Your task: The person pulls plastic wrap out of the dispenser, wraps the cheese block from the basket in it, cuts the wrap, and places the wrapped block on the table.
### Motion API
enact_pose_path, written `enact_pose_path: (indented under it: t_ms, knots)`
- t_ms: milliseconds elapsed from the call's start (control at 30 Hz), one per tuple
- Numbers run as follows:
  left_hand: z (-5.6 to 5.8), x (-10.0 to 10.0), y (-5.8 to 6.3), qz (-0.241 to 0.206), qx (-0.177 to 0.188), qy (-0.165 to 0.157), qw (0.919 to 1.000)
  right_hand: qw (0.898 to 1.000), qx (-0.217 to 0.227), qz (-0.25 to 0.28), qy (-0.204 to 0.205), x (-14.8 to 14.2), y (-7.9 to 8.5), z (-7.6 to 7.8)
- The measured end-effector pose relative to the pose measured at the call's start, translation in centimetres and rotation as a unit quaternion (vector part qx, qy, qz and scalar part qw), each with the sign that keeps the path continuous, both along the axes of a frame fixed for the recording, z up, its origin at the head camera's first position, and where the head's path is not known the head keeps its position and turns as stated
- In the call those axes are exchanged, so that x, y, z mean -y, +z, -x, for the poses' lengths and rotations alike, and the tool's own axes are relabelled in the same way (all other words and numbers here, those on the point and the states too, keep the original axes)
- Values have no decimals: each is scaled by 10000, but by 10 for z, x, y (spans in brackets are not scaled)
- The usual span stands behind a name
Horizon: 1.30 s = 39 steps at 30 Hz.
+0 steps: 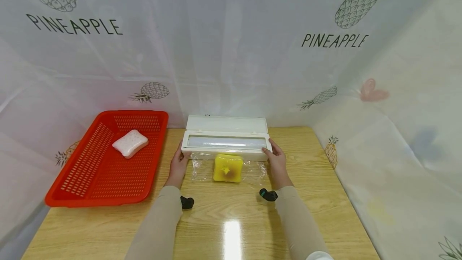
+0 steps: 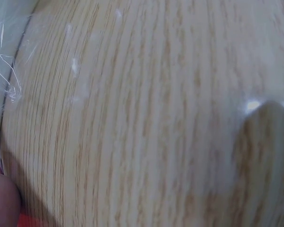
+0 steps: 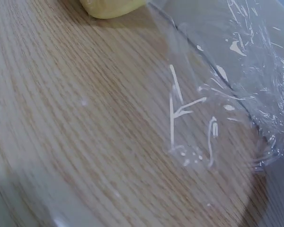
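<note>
A white cling film dispenser (image 1: pixel 187 149) stands at the back of the table, its lid (image 1: pixel 227 123) raised and a film roll (image 1: pixel 227 143) inside. My left hand (image 1: pixel 177 167) holds its left end, and my right hand (image 1: pixel 277 163) grips the right end with the thumb on the front edge. Clear cling film (image 1: pixel 202 168) (image 3: pixel 217 99) hangs from the front and spreads on the table. A yellow bread-slice-shaped piece (image 1: pixel 228 167) with a brownish patch lies at the film's middle, in front of the dispenser. In the left wrist view only a fingertip (image 2: pixel 2 201) shows.
A red plastic basket (image 1: pixel 151 171) stands on the left with a white, speckled, cushion-shaped piece (image 1: pixel 130 143) in it. Pineapple-printed cloth (image 1: pixel 223 51) hangs behind the wooden table (image 1: pixel 209 228) and along its sides.
</note>
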<state>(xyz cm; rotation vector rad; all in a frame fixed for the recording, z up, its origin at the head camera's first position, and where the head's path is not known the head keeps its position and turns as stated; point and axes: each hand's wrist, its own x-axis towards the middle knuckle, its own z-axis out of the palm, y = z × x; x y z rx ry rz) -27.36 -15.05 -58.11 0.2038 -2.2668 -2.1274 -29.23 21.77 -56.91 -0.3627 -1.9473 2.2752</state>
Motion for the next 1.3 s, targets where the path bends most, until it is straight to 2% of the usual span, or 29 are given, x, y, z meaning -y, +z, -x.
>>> enact_pose_path:
  t_ms: [300,600,700,800,900,1033,1167,1300]
  knots:
    - [1,-2,0,35,-53,-16,10000,9986,117,481,169,-8,1,-3]
    - [2,-4,0,28,-201,6,9998,9988,63,449,169,-11,2,-5]
    - [2,-3,-1,152,-227,69,9996,9998,47,7,184,-12,3,-7]
    - [1,-2,0,174,-160,106,9997,9969,-120,-770,136,-11,7,-9]
    - [1,-1,1,73,-27,91,9999,9846,-476,-1681,47,-7,15,-10]
    - [0,-1,3,5,108,89,9999,9574,-1156,-2644,78,3,29,-6]
    - [0,0,3,7,140,71,9999,9266,-1644,-3339,530,20,43,-7]
    - [0,0,3,72,161,98,9998,9002,-1782,-3764,1276,41,51,-10]
